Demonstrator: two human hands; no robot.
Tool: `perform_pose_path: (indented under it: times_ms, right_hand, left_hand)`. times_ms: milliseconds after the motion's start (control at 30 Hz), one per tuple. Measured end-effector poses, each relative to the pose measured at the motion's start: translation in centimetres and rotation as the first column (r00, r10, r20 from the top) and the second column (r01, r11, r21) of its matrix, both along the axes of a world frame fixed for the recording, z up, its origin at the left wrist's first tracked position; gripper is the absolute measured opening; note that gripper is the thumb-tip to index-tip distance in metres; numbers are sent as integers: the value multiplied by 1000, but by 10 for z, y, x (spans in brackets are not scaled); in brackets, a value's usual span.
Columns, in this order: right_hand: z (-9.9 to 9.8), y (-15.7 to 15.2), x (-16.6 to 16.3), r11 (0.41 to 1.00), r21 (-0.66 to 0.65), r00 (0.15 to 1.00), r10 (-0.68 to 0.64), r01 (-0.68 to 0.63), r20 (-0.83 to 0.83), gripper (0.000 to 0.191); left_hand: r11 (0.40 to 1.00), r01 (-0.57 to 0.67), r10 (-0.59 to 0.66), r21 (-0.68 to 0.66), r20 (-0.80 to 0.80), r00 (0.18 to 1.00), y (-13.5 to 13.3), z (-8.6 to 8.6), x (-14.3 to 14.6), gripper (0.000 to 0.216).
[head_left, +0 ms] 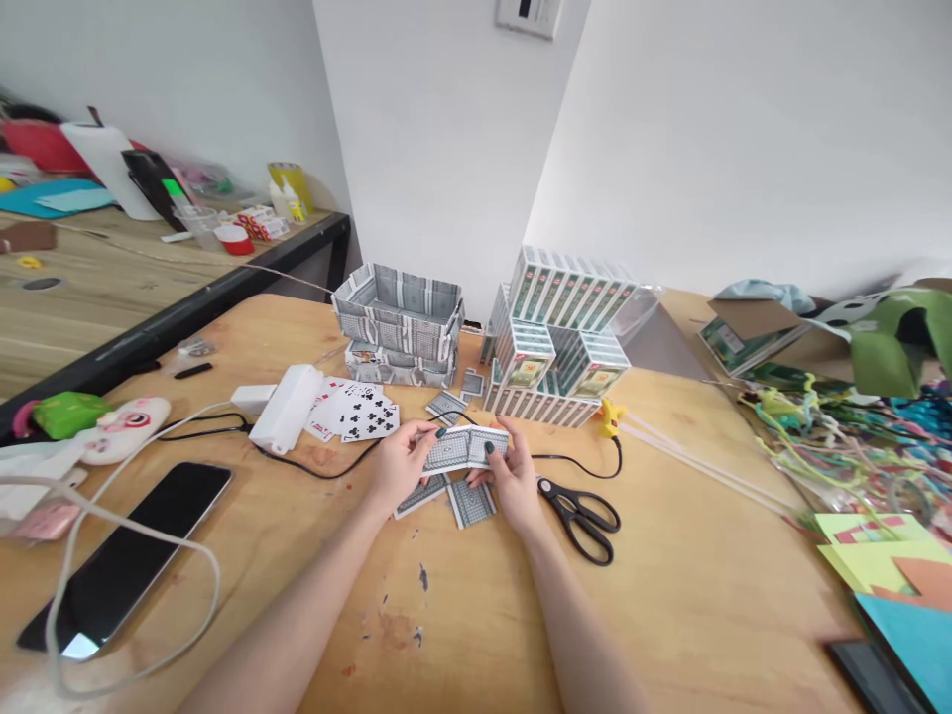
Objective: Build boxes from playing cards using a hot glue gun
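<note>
Between my two hands is a grey-backed playing card with a crease or seam near its middle; I cannot tell if it is one card or two. My left hand pinches its left end, and my right hand grips the right end with the thumb on top. Below them on the table lie a card piece and another card piece, partly hidden by my fingers. Black-handled scissors rest just right of my right hand. Behind stands a box-like structure of folded cards.
Stacked green-and-white card boxes stand at the back right. Face-up playing cards lie beside a white glue gun or similar device with a black cord. A phone and white cable lie at left. Coloured paper and craft strips fill the right.
</note>
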State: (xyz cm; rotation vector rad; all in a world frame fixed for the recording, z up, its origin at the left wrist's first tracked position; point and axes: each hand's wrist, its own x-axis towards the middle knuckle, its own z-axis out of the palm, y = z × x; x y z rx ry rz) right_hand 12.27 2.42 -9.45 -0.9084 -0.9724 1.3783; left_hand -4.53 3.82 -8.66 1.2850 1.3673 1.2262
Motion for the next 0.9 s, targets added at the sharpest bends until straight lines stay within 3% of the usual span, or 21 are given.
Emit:
perform_pose_path:
  times_ms: [267, 500, 600, 900]
  right_hand:
    - [2, -2, 0, 991, -24, 991, 135, -135, 11, 40]
    - [4, -3, 4, 952, -102, 950, 299, -290, 88, 62]
    - [6, -4, 4, 935, -115, 924, 351, -336, 152, 61]
    - [7, -2, 9, 908, -95, 897, 417, -407, 144, 61]
  left_hand:
    - [992, 111, -110, -69, 13, 994, 7, 2, -8, 19]
    - [969, 216, -216, -121, 16, 976, 11, 5, -16, 22]
    - [956, 260, -265, -135, -19, 964, 8, 6, -12, 23]
    - [959, 250, -252, -132, -1, 968, 2, 7, 0, 22]
